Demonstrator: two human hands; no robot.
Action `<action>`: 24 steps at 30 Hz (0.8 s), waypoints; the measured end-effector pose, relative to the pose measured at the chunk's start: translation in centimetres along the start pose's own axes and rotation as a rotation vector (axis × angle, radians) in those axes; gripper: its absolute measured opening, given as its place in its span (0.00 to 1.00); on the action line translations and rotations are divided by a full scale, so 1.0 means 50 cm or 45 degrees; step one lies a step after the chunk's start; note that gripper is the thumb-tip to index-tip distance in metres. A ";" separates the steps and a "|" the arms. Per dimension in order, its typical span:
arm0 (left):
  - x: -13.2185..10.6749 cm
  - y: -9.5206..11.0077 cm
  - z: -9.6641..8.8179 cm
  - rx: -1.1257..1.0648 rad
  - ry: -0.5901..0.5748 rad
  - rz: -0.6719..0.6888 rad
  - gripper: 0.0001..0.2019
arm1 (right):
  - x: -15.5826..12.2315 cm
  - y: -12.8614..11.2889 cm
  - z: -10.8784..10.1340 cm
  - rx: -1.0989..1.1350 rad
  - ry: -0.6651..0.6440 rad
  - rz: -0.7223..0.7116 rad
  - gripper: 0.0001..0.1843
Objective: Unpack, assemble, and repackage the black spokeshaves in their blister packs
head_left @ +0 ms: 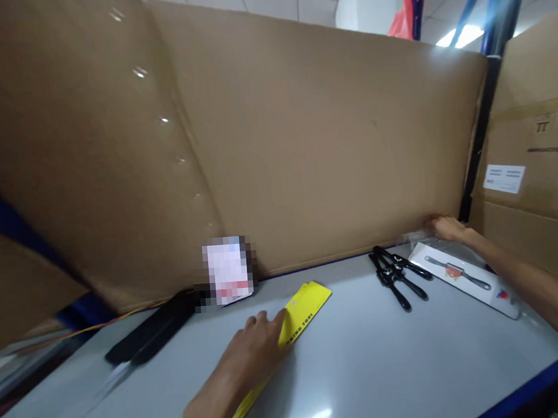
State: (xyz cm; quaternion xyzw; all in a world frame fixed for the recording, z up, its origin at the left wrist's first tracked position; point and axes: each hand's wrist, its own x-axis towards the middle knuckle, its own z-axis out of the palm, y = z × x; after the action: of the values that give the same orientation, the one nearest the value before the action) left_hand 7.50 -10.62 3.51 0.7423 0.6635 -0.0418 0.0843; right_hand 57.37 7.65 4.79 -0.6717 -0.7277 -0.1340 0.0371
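**Left hand flat on a yellow card, right hand far out at the foot of the cardboard**

From my remote seat I look down on a grey table (390, 367) with a blue front edge. A big cardboard sheet (326, 135) stands along its back.

My two hands are well apart. The left hand (257, 344) lies palm down, fingers loosely spread, on the near part of a yellow card (305, 306) with black print. It rests on the card without closing around it. The card lies flat near the middle of the table, its far end pointing up and right.

The right hand (447, 228) is stretched to the far right, its fingers at the bottom edge of the cardboard sheet. I cannot tell whether it grips anything there. Just below it lies a white package (465, 275) showing a long dark tool, set at a slant.

Between the card and the package, a pair of black-handled tools (398, 274) lie crossed on the table, just beside the package's left end.

On the left, a long black object (153, 329) lies flat at the foot of the cardboard. A cardboard box (534, 172) with a white label (505, 178) stands at the far right.
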 end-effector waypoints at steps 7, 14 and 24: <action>-0.014 0.012 -0.003 -0.152 0.077 0.046 0.22 | -0.030 0.010 -0.036 -0.225 0.001 0.029 0.13; -0.017 0.032 -0.002 -0.141 0.056 0.191 0.22 | -0.057 -0.021 -0.160 -0.333 0.337 0.017 0.15; -0.014 0.090 0.019 0.033 0.096 0.405 0.22 | -0.077 -0.494 -0.219 0.358 0.185 -0.839 0.11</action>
State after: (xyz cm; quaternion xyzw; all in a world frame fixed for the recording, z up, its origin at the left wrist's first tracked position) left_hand 11.90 -11.96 3.03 0.8401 0.5395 -0.0085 0.0552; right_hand 31.98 -0.30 10.81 -0.3781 -0.9118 -0.0848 0.1355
